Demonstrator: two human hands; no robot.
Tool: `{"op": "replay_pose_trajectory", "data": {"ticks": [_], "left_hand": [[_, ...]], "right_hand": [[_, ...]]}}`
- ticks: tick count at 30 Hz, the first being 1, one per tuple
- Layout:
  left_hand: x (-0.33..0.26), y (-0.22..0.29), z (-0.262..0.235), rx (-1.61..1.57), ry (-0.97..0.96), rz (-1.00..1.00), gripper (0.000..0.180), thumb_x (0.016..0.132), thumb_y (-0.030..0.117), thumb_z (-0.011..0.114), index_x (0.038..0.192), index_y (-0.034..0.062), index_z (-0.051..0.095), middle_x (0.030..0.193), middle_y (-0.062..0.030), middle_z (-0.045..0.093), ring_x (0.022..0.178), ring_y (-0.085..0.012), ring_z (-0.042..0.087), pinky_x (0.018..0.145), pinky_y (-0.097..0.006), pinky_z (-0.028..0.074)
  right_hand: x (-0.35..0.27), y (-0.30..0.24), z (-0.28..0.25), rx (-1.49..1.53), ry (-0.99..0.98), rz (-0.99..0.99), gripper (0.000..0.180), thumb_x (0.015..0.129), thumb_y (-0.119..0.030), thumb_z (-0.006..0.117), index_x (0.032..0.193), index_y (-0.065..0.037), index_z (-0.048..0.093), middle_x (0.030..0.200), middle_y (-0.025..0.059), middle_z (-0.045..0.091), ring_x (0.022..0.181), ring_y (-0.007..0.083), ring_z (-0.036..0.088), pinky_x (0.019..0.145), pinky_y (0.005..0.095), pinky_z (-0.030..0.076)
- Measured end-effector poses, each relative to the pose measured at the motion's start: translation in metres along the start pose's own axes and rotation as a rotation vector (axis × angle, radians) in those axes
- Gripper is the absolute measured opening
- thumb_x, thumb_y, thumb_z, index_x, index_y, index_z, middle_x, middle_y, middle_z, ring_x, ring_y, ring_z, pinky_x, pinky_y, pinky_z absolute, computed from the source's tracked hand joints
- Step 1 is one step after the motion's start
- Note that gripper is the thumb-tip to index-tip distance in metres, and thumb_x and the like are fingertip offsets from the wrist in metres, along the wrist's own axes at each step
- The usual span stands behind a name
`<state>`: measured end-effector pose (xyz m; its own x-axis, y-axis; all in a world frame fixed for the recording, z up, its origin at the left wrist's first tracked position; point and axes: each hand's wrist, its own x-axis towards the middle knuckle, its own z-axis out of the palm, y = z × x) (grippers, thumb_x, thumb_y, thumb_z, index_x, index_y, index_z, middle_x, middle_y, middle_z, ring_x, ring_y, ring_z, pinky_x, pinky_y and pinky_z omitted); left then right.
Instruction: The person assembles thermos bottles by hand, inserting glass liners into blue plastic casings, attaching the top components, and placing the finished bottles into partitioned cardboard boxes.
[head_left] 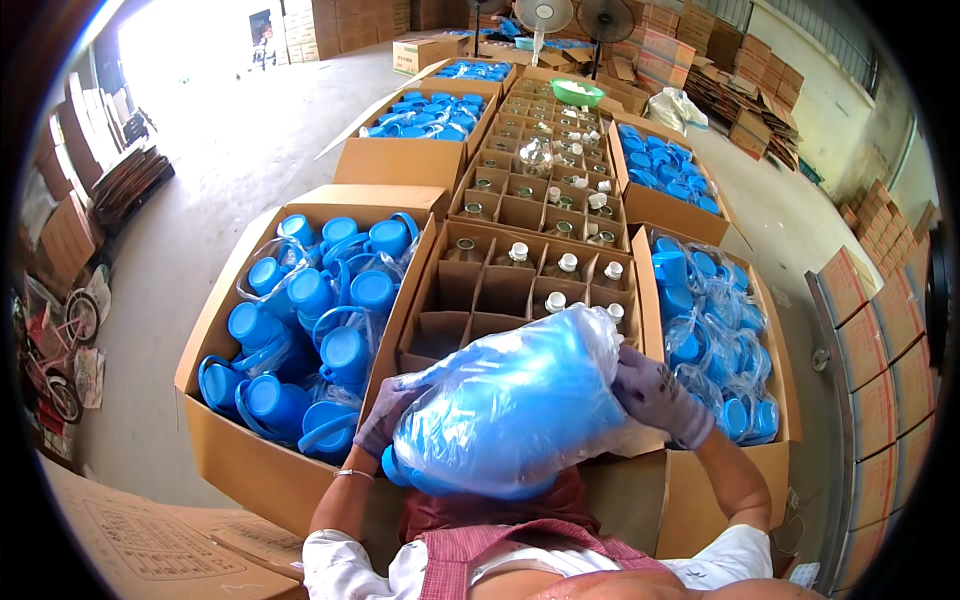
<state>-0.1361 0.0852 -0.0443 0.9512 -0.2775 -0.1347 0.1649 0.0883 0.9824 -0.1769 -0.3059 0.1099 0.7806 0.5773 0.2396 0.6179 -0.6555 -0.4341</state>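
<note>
A large clear plastic bag (pixel 510 400) with blue plastic inside is held in front of my body, over the near end of the divided carton. My left hand (pixel 388 412), in a greyish-purple glove, grips its left side, with the fingers partly hidden by the bag. On the other side my right hand (pixel 660 395), gloved alike, is closed on the gathered plastic. A blue rounded piece (pixel 398 466) sticks out at the bag's lower left. Just beyond, the divided carton (pixel 470 242) holds glass bottles, some with white caps (pixel 568 262); several of its compartments hold no bottle.
Cartons of blue cup-like pieces with loop handles (pixel 343 352) stand at left, right (pixel 690 345) and farther back. More divided cartons of bottles (pixel 525 190) stretch away, with a green basin (pixel 577 93) on top. Fans (pixel 544 14) stand behind. Stacked cartons (pixel 880 400) line the right.
</note>
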Motion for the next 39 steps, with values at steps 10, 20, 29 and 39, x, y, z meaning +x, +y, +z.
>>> {"op": "replay_pose_trajectory", "data": {"ticks": [10, 20, 29, 39], "left_hand": [[0.004, -0.030, -0.008, 0.142, 0.135, -0.008, 0.033, 0.089, 0.027, 0.074, 0.105, -0.0016, 0.072, 0.086, -0.0034, 0.071, 0.076, -0.0099, 0.065, 0.070, -0.024, 0.054], [0.018, -0.015, -0.019, 0.606, -0.107, 0.566, 0.026, 0.091, 0.013, 0.058, 0.111, 0.0021, 0.070, 0.096, -0.0130, 0.072, 0.085, -0.0224, 0.069, 0.079, -0.029, 0.055], [0.001, -0.007, -0.003, 0.159, -0.001, -0.003, 0.034, 0.086, 0.032, 0.076, 0.101, 0.0013, 0.072, 0.088, -0.0062, 0.071, 0.079, -0.0125, 0.065, 0.075, -0.027, 0.053], [0.035, -0.052, -0.038, -0.156, -0.222, -0.092, 0.034, 0.090, 0.037, 0.071, 0.100, 0.0053, 0.075, 0.086, -0.0046, 0.072, 0.078, -0.0079, 0.067, 0.069, -0.027, 0.058]], "right_hand": [[0.003, 0.041, 0.029, 0.108, 0.019, 0.127, 0.020, 0.084, -0.009, 0.063, 0.103, -0.005, 0.070, 0.096, 0.0156, 0.066, 0.088, 0.0377, 0.065, 0.080, 0.0411, 0.053], [0.011, 0.027, 0.001, 0.018, 0.003, -0.106, 0.031, 0.078, -0.009, 0.072, 0.108, -0.005, 0.067, 0.100, 0.0136, 0.063, 0.098, 0.0337, 0.061, 0.083, 0.0389, 0.050], [-0.020, 0.050, 0.032, 0.517, -0.084, 0.531, 0.012, 0.090, -0.004, 0.060, 0.096, 0.002, 0.068, 0.085, 0.0063, 0.071, 0.078, 0.0101, 0.062, 0.071, 0.0263, 0.049], [0.028, 0.017, 0.011, -0.350, -0.070, -0.476, 0.046, 0.067, -0.020, 0.075, 0.111, -0.008, 0.066, 0.121, 0.0156, 0.061, 0.114, 0.0418, 0.056, 0.104, 0.0526, 0.040]]}}
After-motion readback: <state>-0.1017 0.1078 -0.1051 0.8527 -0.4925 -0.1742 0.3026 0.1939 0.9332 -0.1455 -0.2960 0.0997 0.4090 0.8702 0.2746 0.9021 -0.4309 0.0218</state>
